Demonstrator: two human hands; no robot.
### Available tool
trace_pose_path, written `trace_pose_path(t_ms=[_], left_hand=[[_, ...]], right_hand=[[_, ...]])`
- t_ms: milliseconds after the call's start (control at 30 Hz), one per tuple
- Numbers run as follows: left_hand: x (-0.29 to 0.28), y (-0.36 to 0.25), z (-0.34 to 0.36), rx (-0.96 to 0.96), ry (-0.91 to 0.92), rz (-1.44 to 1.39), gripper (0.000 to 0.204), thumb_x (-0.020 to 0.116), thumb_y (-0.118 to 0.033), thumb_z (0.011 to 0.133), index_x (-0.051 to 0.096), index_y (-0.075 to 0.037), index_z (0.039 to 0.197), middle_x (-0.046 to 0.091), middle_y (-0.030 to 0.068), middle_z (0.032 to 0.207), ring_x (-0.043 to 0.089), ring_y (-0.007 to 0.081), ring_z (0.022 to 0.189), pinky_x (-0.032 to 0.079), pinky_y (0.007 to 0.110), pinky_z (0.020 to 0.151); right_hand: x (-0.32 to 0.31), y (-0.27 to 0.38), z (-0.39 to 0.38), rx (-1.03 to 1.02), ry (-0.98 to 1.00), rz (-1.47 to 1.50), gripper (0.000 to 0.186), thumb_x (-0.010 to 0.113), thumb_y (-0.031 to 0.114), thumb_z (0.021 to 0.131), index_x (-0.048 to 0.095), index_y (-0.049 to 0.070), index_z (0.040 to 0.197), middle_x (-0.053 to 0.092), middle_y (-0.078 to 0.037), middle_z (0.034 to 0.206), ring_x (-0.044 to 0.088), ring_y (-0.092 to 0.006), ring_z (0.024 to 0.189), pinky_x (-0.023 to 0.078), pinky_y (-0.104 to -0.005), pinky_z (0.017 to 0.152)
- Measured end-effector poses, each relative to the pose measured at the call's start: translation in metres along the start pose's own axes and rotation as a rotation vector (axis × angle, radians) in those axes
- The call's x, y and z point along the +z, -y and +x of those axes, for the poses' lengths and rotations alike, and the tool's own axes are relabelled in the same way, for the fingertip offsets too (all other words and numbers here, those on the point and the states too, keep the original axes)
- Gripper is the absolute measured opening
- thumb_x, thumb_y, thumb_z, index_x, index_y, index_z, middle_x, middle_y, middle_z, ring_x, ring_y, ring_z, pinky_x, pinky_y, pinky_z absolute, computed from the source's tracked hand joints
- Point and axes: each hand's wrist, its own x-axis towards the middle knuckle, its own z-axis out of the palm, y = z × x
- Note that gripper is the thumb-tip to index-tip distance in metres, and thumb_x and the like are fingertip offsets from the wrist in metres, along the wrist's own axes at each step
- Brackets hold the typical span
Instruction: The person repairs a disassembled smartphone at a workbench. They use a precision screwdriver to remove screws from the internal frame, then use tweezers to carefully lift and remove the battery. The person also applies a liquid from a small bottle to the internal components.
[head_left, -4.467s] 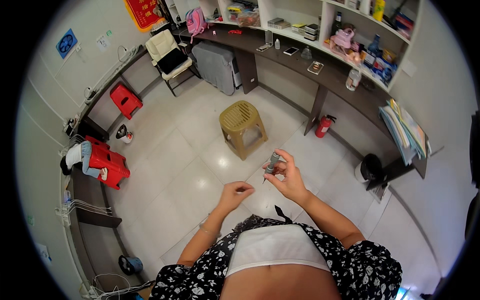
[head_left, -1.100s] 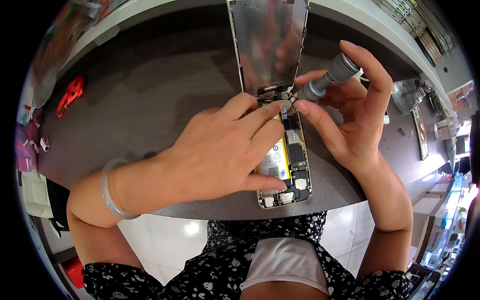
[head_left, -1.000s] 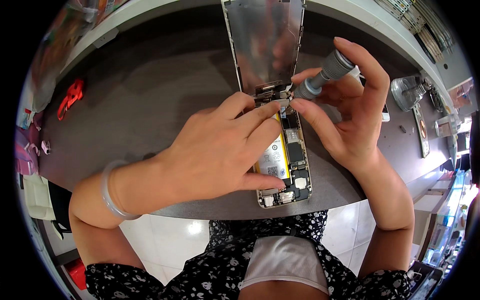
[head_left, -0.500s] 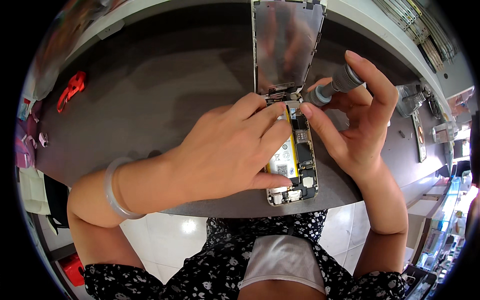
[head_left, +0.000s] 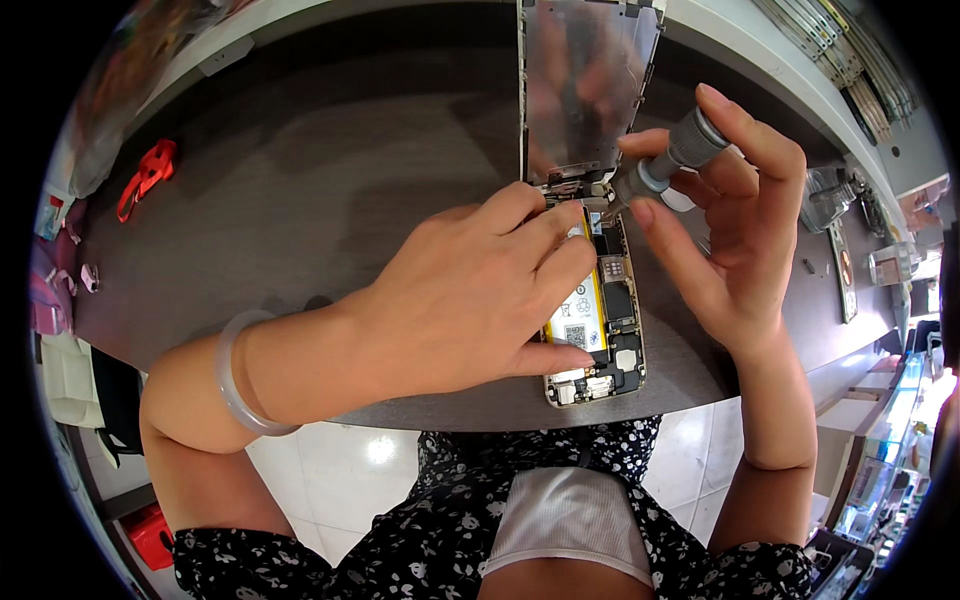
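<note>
Head view: versus half a second ago, opened phone (head_left: pixel 621 302) sits slightly farther right on the desk (head_left: pixel 300 240), both hands shifted with it. I see right hand (head_left: pixel 745 235) pinching a tilted gray screwdriver (head_left: pixel 695 140), lower end at the phone's upper part; can't tell tip contact. Left hand (head_left: pixel 470 290) spread wide over phone's left side, thumb near its bottom.

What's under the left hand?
Part of the opened phone, its white battery partly showing. The left hand covers the battery's upper left, so whatever lies there cannot be seen.
</note>
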Motion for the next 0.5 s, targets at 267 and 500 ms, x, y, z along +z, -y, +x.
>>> trace_pose_path(t_ms=[267,500], left_hand=[[-0.0023,-0.0020,0.0004,-0.020,0.020,0.011,0.066,0.073,-0.051,0.067,0.056,-0.002,0.109,0.055,0.0131,0.127,0.053,0.0323,0.105,0.054,0.038,0.076],[-0.0028,-0.0021,-0.0001,-0.027,0.021,0.012,0.068,0.073,-0.051,0.067,0.056,-0.002,0.111,0.054,0.0133,0.128,0.053,0.0325,0.106,0.054,0.038,0.076]], right_hand=[[-0.0009,0.0004,0.0014,0.015,0.012,0.090,0.068,0.061,-0.009,0.081,0.027,0.005,0.138,0.053,-0.025,0.128,0.055,-0.0301,0.119,0.048,-0.0382,0.095],[-0.0018,-0.0034,0.0010,-0.014,0.010,0.071,0.068,0.063,-0.006,0.081,0.026,0.005,0.137,0.048,-0.028,0.135,0.054,-0.0306,0.120,0.048,-0.0376,0.094]])
